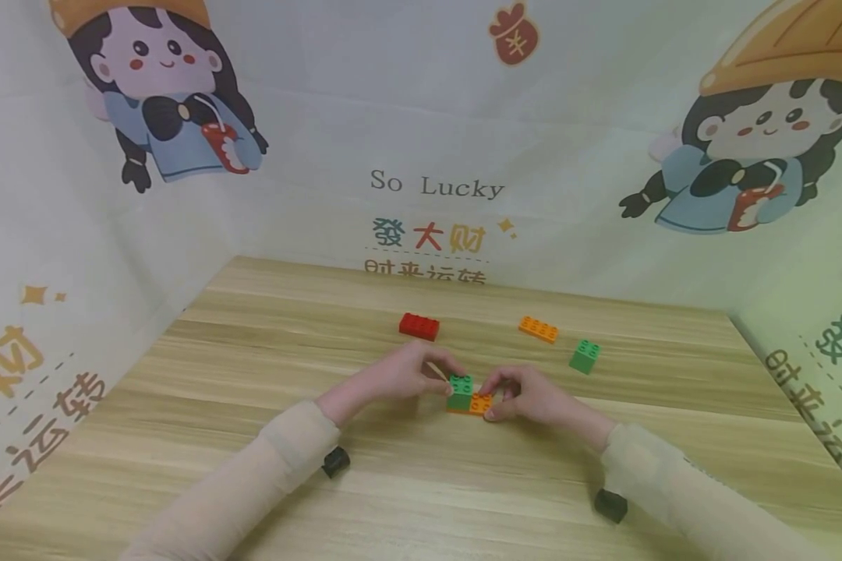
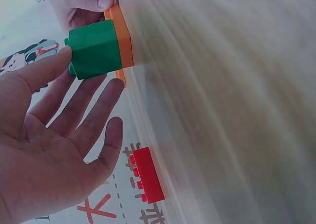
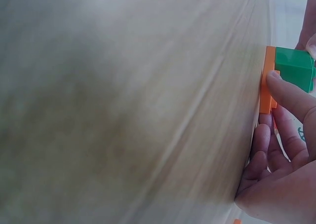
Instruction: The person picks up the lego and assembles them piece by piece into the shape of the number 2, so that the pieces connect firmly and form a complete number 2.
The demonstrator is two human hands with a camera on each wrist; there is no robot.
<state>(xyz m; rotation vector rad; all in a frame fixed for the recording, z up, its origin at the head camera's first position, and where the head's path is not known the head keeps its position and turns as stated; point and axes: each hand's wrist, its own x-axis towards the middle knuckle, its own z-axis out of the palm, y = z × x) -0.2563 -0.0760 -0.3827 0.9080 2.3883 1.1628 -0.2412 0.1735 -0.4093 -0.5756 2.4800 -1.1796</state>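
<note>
A pale printed cloth point(image 1: 323, 117) stands behind the wood-grain table point(image 1: 252, 343) and along its sides. Above the table's far edge are "So Lucky" lettering point(image 1: 437, 185), a red pouch point(image 1: 514, 37) and cartoon figures point(image 1: 164, 117). Toward that edge lie a red brick point(image 1: 419, 327), loose orange brick point(image 1: 538, 329) and loose green block point(image 1: 585, 358).

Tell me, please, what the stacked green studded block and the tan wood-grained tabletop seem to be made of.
The stacked green block looks like slightly shiny plastic: smooth faces, crisp edges. The tabletop seems satin wood or laminate, from its streaked grain.

Cartoon-printed pale cloth point(image 1: 323, 101) hangs behind a wood-grain table point(image 1: 463, 483).
</note>
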